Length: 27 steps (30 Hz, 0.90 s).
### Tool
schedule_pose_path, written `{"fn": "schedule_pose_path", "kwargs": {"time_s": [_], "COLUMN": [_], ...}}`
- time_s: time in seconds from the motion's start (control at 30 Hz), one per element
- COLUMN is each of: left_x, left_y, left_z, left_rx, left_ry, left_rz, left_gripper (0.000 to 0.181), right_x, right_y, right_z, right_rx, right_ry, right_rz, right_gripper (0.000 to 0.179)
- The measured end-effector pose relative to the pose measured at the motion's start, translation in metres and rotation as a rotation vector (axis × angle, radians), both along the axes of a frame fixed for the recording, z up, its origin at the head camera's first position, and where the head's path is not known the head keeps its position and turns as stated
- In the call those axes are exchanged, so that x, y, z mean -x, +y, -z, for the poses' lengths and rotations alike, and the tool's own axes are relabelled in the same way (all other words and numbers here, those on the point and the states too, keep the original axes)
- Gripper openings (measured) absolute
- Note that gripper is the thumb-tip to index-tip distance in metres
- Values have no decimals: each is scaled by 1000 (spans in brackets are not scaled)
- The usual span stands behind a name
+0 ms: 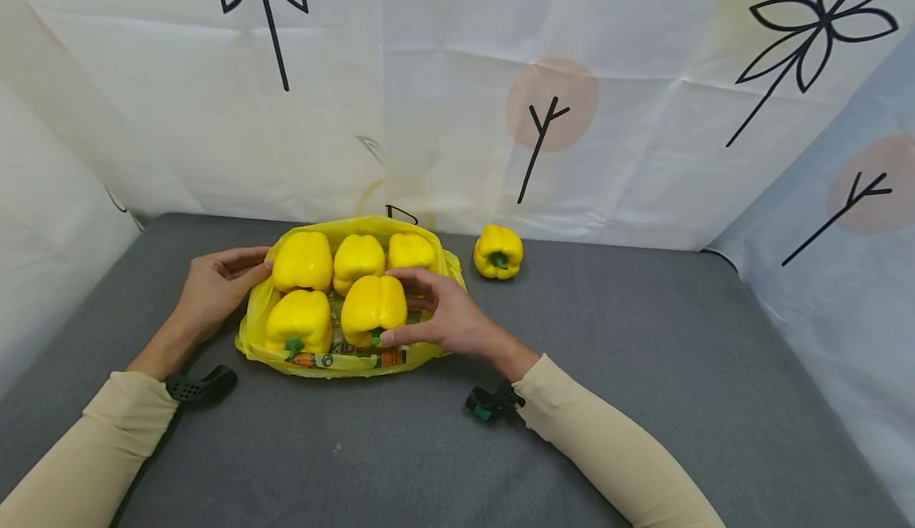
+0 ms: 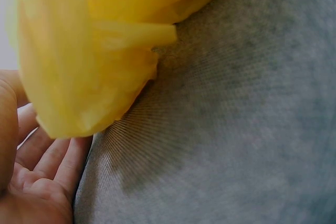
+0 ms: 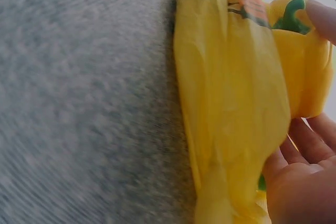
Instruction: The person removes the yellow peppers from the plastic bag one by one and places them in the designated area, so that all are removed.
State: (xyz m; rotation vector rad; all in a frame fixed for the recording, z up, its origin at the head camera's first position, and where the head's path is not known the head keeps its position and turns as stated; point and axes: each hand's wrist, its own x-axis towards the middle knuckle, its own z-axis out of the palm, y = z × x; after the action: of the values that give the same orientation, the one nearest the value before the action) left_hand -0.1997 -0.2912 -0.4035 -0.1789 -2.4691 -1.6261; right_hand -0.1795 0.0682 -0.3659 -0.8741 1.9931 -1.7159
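Observation:
A yellow plastic bag (image 1: 259, 317) lies spread with its mouth up on the grey surface, several yellow bell peppers (image 1: 303, 261) inside it. My right hand (image 1: 457, 317) holds one bell pepper (image 1: 374, 306) over the bag's right part, thumb near its green stem and fingers behind it. In the right wrist view that held pepper (image 3: 302, 66) shows above the bag's side (image 3: 231, 87). At the bag's left edge, my left hand (image 1: 214, 286) touches the plastic with thumb and fingers; the left wrist view shows the bag (image 2: 94, 77) against the fingers, though the fingertips are partly hidden.
Another yellow bell pepper (image 1: 498, 252) sits on the grey surface (image 1: 608, 337), to the right of the bag and near the back edge. A white printed cloth (image 1: 429, 99) hangs behind. Dark straps (image 1: 202, 385) are at both wrists.

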Motion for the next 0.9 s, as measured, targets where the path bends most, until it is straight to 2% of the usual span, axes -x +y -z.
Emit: {"fn": "schedule_pose_path", "kwargs": {"time_s": [0.37,0.7,0.9], "left_x": [-1,0,1], "left_y": [0,0,-1], "left_z": [0,1,1], "left_rx": [-9,22,21], "left_ry": [4,-6,-12], "left_rz": [8,-3,-5], "left_gripper": [49,49,50], "right_x": [1,1,3], "right_y": [6,12,20], "right_z": [-13,-25,-32], "right_rx": [46,67,114], "right_ry": [32,50,56], "right_rz": [14,36,45], "right_gripper": [76,74,76]}}
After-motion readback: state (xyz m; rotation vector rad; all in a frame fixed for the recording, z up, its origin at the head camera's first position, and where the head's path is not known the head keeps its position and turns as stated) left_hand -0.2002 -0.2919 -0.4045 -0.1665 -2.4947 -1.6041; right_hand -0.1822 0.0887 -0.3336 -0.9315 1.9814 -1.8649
